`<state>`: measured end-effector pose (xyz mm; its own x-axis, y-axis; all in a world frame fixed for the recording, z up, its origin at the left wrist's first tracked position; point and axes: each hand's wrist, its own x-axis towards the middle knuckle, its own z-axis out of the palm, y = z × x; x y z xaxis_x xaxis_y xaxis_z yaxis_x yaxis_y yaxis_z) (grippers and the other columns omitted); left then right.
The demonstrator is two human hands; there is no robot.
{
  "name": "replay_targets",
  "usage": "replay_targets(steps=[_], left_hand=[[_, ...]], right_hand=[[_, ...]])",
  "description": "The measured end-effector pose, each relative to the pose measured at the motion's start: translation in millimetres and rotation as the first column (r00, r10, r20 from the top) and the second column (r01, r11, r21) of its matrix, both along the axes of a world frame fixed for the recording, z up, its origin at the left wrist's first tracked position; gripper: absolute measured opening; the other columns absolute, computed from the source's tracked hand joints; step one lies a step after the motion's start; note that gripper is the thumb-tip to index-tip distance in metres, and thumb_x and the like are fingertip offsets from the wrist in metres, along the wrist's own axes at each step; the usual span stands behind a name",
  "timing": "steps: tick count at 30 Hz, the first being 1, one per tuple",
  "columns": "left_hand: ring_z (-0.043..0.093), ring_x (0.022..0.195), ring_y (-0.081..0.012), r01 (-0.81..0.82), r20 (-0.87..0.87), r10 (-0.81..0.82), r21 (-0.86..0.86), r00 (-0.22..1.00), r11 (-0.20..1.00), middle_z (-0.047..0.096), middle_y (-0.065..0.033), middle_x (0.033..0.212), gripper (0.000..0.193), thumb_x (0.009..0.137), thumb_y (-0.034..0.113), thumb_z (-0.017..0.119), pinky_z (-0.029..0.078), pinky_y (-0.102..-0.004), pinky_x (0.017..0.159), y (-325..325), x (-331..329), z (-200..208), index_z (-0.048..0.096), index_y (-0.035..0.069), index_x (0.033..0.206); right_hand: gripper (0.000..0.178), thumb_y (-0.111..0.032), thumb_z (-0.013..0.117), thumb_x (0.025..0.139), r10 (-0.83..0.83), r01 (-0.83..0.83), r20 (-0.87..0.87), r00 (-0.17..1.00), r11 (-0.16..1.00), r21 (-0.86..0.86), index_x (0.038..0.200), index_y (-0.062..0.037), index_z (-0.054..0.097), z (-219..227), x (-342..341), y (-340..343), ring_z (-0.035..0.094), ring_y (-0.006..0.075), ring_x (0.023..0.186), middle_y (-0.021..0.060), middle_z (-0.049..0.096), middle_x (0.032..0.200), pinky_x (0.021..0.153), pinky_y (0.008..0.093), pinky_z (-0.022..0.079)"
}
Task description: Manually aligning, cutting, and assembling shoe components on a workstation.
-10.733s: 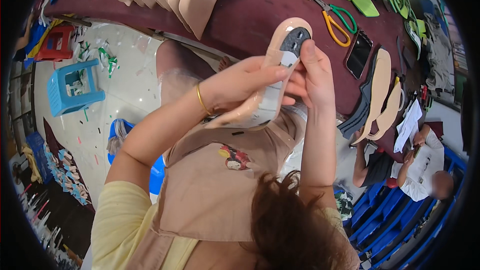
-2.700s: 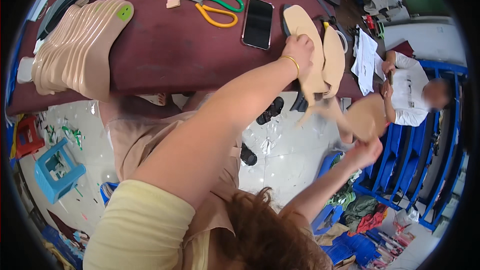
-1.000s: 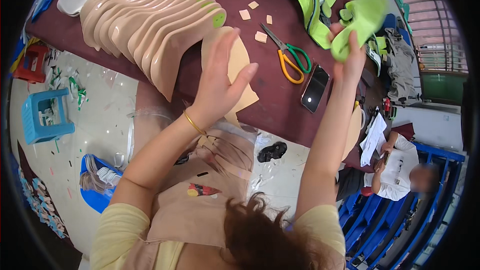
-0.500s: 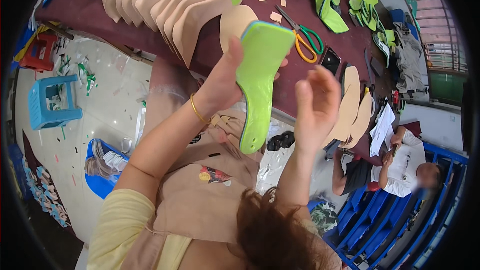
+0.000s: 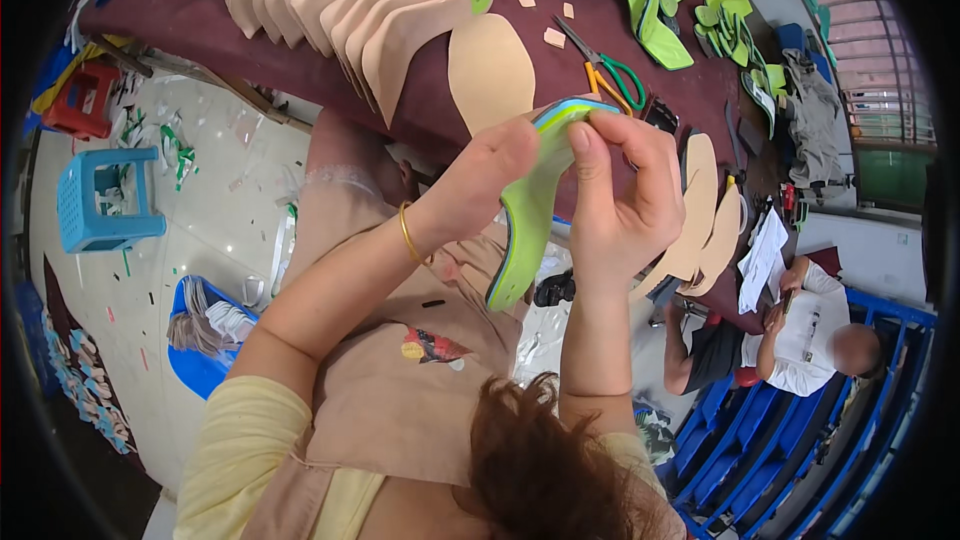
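A curved green insole (image 5: 528, 225) with a thin blue edge is held up in front of my apron, its narrow end with small holes pointing down. My left hand (image 5: 478, 178) is closed around its left side. At its wide upper end, my right hand (image 5: 632, 175) pinches the rim between thumb and fingers. Just beyond my hands, a flat beige insole piece (image 5: 490, 70) lies on the maroon-covered table (image 5: 420, 110). A long row of overlapping beige insoles (image 5: 345, 15) rests to its left, one showing a green patch.
Scissors (image 5: 598, 57) with orange and green handles lie beside small beige scraps (image 5: 554, 37). More green insoles (image 5: 662, 15) are at the far right. Tan flat insoles (image 5: 700, 190) sit by my right hand. A blue stool (image 5: 105, 200) stands left; a seated person (image 5: 808, 340) is right.
My right hand has come in from the right and taken hold of the insole's upper end. The insole has tilted, showing its wide end more edge-on.
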<state>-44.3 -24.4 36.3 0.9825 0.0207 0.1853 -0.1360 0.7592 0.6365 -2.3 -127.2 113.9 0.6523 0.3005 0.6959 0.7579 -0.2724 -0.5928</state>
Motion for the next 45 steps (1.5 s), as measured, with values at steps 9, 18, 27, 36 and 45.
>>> replay_targets(steps=[9,18,27,36,45], left_hand=[[0.048,0.117,-0.0142,-0.119,0.074,0.104,0.237,0.992,0.964,0.05,-0.0063,0.127,0.076,0.09,0.062,0.038,0.039,-0.0309,0.098,-7,0,6,0.039,0.001,0.135],[0.051,0.117,-0.0205,-0.036,-0.139,0.014,-0.157,0.99,0.987,0.051,-0.0091,0.126,0.073,0.093,0.063,0.029,0.043,-0.0359,0.096,-9,11,21,0.039,0.003,0.134],[0.054,0.108,-0.0259,-0.224,-0.058,0.218,-0.163,0.974,0.961,0.052,-0.0157,0.122,0.077,0.09,0.066,0.032,0.046,-0.0396,0.091,39,46,6,0.042,0.002,0.131],[0.051,0.106,-0.014,-0.127,-0.028,0.142,0.303,0.99,0.945,0.053,-0.0065,0.121,0.059,0.096,0.049,0.04,0.04,-0.0291,0.092,-4,44,16,0.04,0.005,0.136],[0.044,0.113,-0.0124,-0.161,-0.127,0.255,0.497,0.959,0.853,0.049,-0.0048,0.128,0.053,0.097,0.042,0.043,0.032,-0.0282,0.101,23,21,40,0.042,0.007,0.137]], right_hand=[[0.008,-0.001,0.067,0.08,-0.083,0.116,0.224,0.971,0.984,-0.138,0.085,-0.0015,0.061,-7,2,2,0.057,0.0237,0.078,0.0079,0.061,0.082,0.07,0.0322,0.044],[0.013,0.003,0.054,0.084,0.332,-0.333,-0.022,0.943,0.941,-0.061,0.09,-0.0045,0.046,-29,11,-17,0.051,0.026,0.088,0.0132,0.051,0.099,0.081,0.0391,0.042],[0.021,-0.021,0.056,0.093,0.452,0.001,-0.83,-0.327,0.878,0.478,0.097,-0.0018,0.05,-91,-83,-257,0.046,0.0149,0.049,0.0076,0.052,0.061,0.044,0.0247,0.036],[0.013,-0.012,0.065,0.086,-0.508,0.204,-0.555,0.659,0.83,-0.519,0.087,0.0011,0.065,-80,-72,-160,0.054,0.0079,0.054,0.0087,0.063,0.066,0.052,0.0241,0.043],[0.036,-0.015,0.071,0.08,-0.722,-0.128,-0.618,0.311,0.613,-0.78,0.111,-0.0012,0.059,-98,-26,-237,0.053,0.0093,0.06,0.0028,0.058,0.068,0.058,0.0251,0.046]])
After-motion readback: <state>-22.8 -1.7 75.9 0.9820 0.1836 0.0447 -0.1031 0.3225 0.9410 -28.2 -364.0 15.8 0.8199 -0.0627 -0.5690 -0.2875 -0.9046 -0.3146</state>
